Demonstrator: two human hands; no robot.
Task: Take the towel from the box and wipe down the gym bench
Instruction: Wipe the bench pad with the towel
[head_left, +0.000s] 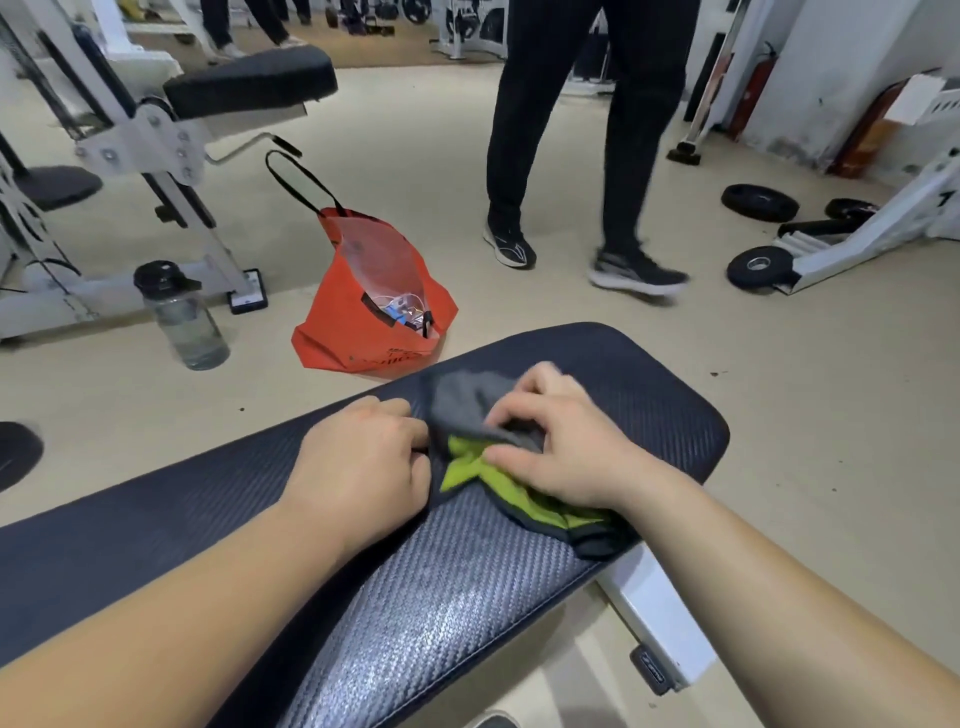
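We bunch the soft grey-and-lime microfibre towel (480, 441) near the far end of the black textured gym bench (441, 597). Our left hand (363, 462) pinches its edge; our right hand (561, 452) presses down, fingers curled. Light and limp, it is best gripped in a gathered wad.

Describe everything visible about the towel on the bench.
The towel is soft cloth, grey on one side and lime green on the other, with a dark edge. It lies crumpled and partly folded on the bench pad, near its far end. The right hand presses on it; the left hand pinches its left edge.
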